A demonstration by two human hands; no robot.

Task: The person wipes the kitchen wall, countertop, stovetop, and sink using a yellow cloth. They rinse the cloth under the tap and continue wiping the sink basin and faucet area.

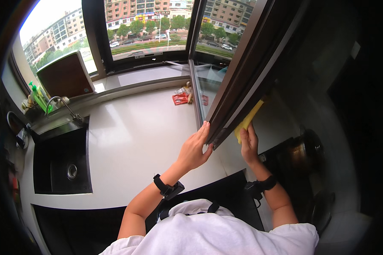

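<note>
An inward-swung window sash (242, 70) with a dark frame stands over the white countertop (140, 137). My left hand (196, 146) is at the near edge of the sash, fingers extended along its left side and thumb at the lower corner. On the other side of the sash, my right hand (249, 143) holds a yellow cloth (249, 122) up near the frame. The far part of the cloth runs along the dark frame; whether it touches the frame is hard to tell. Each wrist bears a black strap with a small device.
A black sink (63, 159) with a curved faucet (62, 106) is set in the counter at left. Red packets (180, 98) lie by the sill. A brown board (65, 76) leans beside a green pump bottle (41, 97). At right, a glass-lidded pot (306, 149) stands on a dark cooktop.
</note>
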